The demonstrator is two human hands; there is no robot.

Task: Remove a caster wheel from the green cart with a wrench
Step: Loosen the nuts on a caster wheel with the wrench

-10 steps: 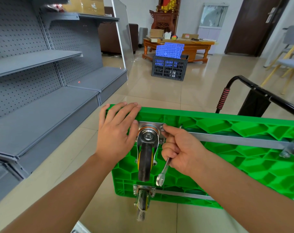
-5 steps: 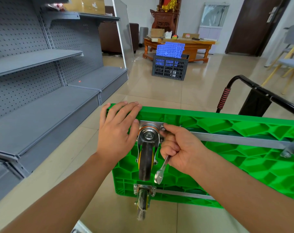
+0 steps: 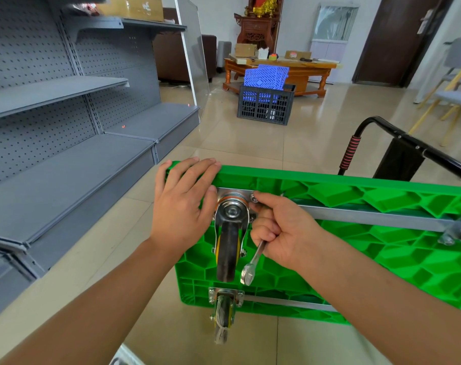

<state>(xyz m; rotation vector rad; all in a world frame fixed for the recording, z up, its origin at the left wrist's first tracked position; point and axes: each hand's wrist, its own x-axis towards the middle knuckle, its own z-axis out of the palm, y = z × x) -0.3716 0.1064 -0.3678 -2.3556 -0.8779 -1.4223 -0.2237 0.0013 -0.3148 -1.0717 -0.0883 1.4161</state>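
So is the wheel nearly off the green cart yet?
Not yet. Done: the green cart is turned so its underside shows. In hand: the left hand lies flat on the cart's corner, and the right hand grips the wrench at a bolt on the caster wheel. Left: the wheel's plate sits against the cart, so the bolts must come out first.

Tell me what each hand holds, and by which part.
The right hand grips the wrench mid-handle. The left hand lies flat on the green cart, holding nothing.
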